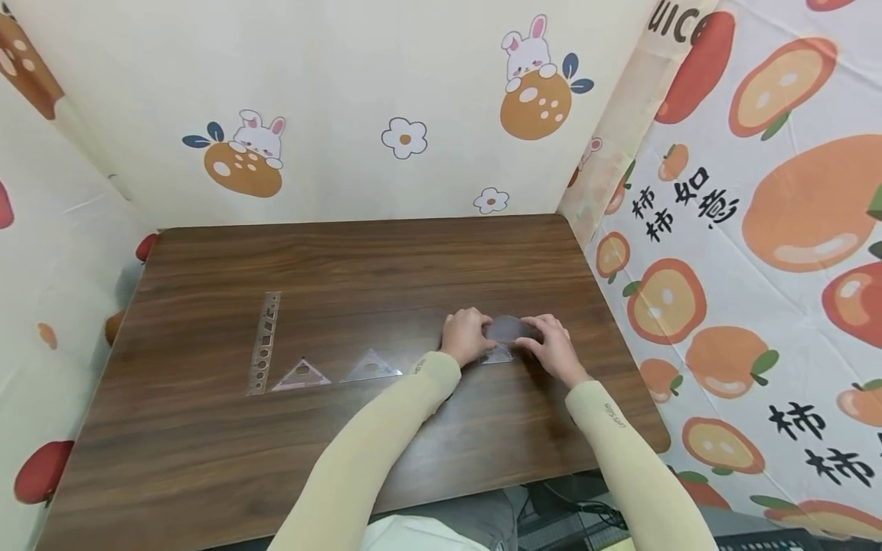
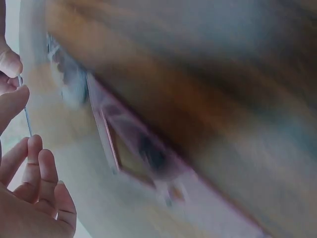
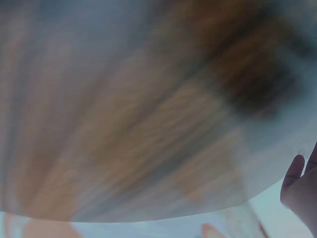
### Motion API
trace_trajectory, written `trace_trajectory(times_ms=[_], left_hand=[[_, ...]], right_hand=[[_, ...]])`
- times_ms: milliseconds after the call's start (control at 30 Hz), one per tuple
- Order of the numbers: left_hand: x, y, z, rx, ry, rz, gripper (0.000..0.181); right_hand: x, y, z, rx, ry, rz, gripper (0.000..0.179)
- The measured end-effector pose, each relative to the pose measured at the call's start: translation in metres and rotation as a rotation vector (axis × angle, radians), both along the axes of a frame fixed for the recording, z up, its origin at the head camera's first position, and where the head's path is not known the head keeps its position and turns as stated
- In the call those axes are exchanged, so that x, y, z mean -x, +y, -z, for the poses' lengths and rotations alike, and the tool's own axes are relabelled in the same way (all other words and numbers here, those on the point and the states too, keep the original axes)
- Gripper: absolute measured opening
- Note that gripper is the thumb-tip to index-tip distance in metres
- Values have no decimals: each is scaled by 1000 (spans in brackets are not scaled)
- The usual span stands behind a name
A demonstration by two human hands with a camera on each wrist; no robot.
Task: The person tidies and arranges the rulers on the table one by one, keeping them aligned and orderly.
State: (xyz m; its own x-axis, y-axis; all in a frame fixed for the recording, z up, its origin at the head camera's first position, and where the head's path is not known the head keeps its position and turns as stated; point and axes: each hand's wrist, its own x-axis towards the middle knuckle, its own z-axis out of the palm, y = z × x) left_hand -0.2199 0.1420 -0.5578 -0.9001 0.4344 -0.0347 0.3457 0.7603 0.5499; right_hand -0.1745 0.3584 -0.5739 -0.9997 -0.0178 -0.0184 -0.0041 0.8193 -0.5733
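Between my two hands, toward the right of the table in the head view, is a thin see-through protractor [image 1: 507, 329] with a rounded upper edge. My left hand [image 1: 466, 335] pinches its left side, and my right hand [image 1: 554, 348] grips the right side. A clear patch with a straight lower edge shows just beneath; I cannot tell whether it belongs to the protractor. In the left wrist view, the plate's thin edge [image 2: 27, 121] runs between thumb and fingers of the left hand [image 2: 34, 198]. Only some fingers of the right hand [image 3: 302, 193] appear in its wrist view.
Left of the hands lie a clear set square [image 1: 372, 367], a smaller pinkish set square [image 1: 302, 375] and an upright-lying clear ruler [image 1: 264, 344] with cut-out shapes. They rest on the dark wooden table [image 1: 344, 268]. Patterned cloth walls [image 1: 331, 76] stand behind and beside it.
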Motion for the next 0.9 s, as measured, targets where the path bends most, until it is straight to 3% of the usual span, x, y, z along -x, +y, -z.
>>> trace_trajectory(times_ms=[433, 900], left_hand=[[-22, 42, 8, 27, 32, 138, 45], [-27, 50, 18, 55, 58, 164, 49]], right_hand=[[-34, 52, 12, 11, -25, 34, 48], [-34, 60, 17, -31, 1, 50, 47]])
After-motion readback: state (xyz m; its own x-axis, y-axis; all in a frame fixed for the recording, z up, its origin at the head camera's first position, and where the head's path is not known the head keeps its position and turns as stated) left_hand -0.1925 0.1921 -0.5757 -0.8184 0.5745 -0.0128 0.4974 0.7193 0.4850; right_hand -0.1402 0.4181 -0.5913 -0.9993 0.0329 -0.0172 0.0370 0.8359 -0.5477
